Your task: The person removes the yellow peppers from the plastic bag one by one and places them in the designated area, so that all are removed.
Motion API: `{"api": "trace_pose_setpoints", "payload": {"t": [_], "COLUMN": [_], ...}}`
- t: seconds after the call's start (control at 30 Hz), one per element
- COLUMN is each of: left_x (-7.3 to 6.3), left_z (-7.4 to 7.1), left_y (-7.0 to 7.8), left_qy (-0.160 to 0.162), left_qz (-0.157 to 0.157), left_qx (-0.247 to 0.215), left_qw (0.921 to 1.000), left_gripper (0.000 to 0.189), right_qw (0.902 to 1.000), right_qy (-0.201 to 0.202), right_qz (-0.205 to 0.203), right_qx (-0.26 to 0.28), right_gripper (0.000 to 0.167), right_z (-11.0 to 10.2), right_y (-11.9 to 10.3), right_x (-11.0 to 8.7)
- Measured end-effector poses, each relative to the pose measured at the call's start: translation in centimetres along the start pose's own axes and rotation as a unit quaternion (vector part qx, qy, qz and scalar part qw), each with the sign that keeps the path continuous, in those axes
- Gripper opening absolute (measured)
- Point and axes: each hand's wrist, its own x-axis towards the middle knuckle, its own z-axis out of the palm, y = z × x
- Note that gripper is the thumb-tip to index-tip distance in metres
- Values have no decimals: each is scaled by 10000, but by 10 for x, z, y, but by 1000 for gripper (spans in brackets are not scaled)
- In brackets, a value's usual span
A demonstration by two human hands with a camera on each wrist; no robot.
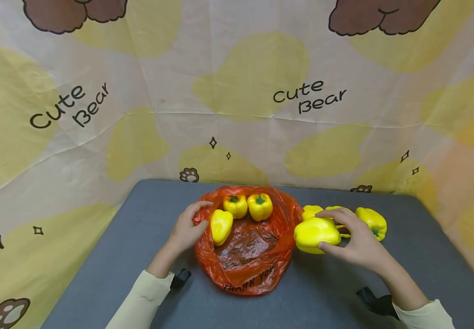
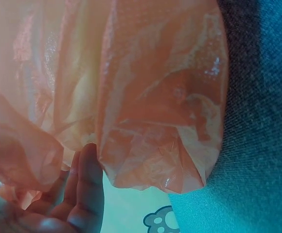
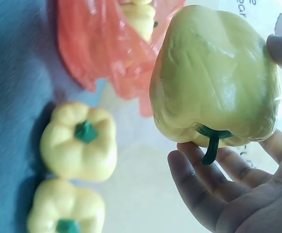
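A red plastic bag [image 1: 247, 283] printed "THANK YOU" sits wide-mouthed on the table, with three yellow bell peppers inside; one of them, a pepper [image 1: 222, 227], leans by its left wall. At that left rim my left hand [image 1: 187, 226] holds the bag's edge, its fingers over the rim; the left wrist view shows the thin plastic [image 2: 155, 107] against the fingers. My right hand [image 1: 358, 240] grips a yellow bell pepper [image 1: 316, 235] just right of the bag, thumb on one side and fingers on the other. Its green stem [image 3: 211, 145] shows in the right wrist view.
Behind the right hand, more yellow peppers rest on the grey table [image 1: 146, 237], including a pepper [image 1: 371, 223] at the far right and a pepper [image 3: 80, 141] beside the bag. A patterned cloth [image 1: 237, 91] hangs along the table's back edge.
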Motion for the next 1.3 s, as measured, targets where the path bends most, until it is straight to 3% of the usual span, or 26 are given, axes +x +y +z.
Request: {"api": "trace_pose_setpoints", "payload": {"t": [0.2, 0.67, 1.3], "left_x": [0, -1, -1], "left_z": [-1, -1, 0], "left_y": [1, 0, -1], "left_qy": [18, 46, 53], "left_qz": [-41, -83, -36], "left_qx": [-33, -20, -50], "left_qw": [10000, 10000, 10000], "left_gripper": [42, 43, 43], "right_qw": [9997, 9978, 9954], "right_qy": [48, -72, -83], "right_qz": [191, 509, 833], "right_qx": [-156, -407, -474], "right_gripper": [58, 56, 60], "right_z": [-3, 12, 29], "right_y": [12, 35, 47], "right_x": [-9, -15, -16]}}
